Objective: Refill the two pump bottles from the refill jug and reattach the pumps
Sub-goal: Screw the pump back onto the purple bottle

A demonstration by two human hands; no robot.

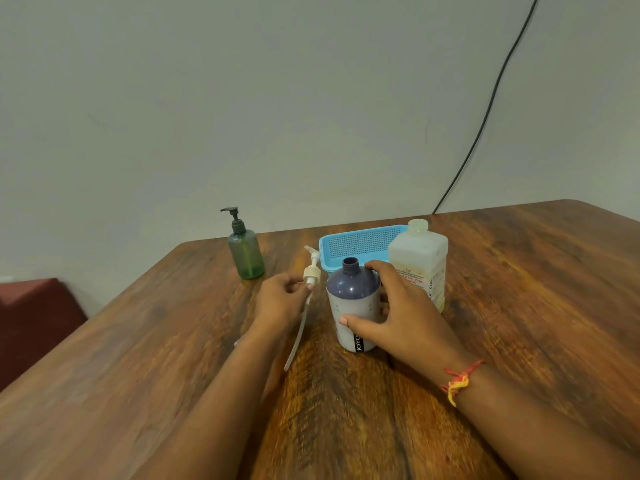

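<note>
Right hand (401, 317) grips round plastic bottle (351, 292) (uncapped).

I see a worktop (519, 271) of dark wood grain, smooth with a soft sheen. The green bottle (246, 254) looks like translucent plastic, and its dark pump head (235, 220) is matt. The two-tone bottle (353, 299) is opaque plastic, glossy on its grey-blue shoulder. The cream pump (311, 271) is plastic too, with a clear dip tube (298, 337). The blue basket (356, 242) is perforated plastic. The refill jug (419, 258) is cloudy plastic with what looks like a paper label (415, 277). A knotted thread bracelet (459, 381) circles the right wrist.
</note>
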